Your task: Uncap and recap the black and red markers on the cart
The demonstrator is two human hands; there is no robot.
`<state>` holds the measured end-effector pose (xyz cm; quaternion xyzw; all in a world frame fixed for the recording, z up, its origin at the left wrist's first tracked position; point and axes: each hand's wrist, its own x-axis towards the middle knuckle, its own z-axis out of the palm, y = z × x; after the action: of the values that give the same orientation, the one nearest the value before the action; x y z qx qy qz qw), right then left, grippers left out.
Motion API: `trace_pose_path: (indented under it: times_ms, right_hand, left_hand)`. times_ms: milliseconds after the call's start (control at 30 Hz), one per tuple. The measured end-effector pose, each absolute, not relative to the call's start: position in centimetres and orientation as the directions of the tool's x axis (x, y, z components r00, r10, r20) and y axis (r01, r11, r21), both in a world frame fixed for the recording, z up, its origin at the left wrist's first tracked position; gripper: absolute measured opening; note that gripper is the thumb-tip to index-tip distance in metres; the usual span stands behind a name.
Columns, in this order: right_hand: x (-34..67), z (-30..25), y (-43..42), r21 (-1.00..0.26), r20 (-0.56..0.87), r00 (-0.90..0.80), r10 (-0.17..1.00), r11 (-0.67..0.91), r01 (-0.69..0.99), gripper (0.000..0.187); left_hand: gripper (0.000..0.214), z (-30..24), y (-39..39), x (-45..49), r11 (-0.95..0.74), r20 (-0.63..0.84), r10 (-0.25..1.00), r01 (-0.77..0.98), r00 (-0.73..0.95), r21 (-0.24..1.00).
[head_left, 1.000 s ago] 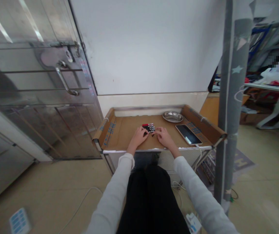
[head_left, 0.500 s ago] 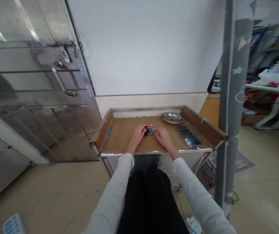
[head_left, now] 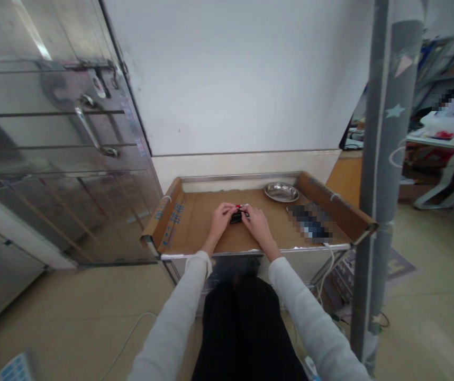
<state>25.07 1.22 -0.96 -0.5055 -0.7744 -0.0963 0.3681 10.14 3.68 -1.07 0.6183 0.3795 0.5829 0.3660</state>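
While one metal door [head_left: 52, 132] stands far left of the plate [head_left: 281, 191], one cardboard-topped desk [head_left: 195, 227] spreads beneath the plate and well out to its left. Left of the plate, closer to the person, comes the left hand [head_left: 219, 219], one of two, its fingers bent in to touch a bunch of pens [head_left: 235, 217]. The pens lie between the hands, left of the plate; they look gathered together already, yet the handling seems unfinished, since both hands are on them, and how much is left cannot be judged. One red pen [head_left: 238, 206] shows along the bunch's far side, with black pens [head_left: 234, 218] on its near side, too covered to count. The right hand [head_left: 257, 225], nearer the plate, also has its fingers touching the bunch. Whether either hand's fingers grasp a pen or merely rest, I cannot tell. One plate follows, shiny and oval. In front of the plate and to its right lies one phone [head_left: 310, 222], hidden by pixels, with one white cable [head_left: 331, 259] trailing off the desk. One grey pole [head_left: 386, 132] rises well right of the plate.
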Motion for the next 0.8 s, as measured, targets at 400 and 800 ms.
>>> trace_pose_path:
  times_ms: [400,800]
  right_hand:
    - [25.39,-0.82,0.95,-0.301,0.648,-0.235,0.725,0.526,0.795,0.020]
    - [25.47,-1.43,1.21,-0.455,0.668,-0.181,0.722,0.589,0.668,0.023]
  left_hand:
    - [0.022,-1.08,3.52,10.01,-0.407,0.409,0.911,-0.050,0.045,0.912]
    - [0.031,-1.50,3.92,9.96,-0.314,0.321,0.942,-0.084,0.100,0.946]
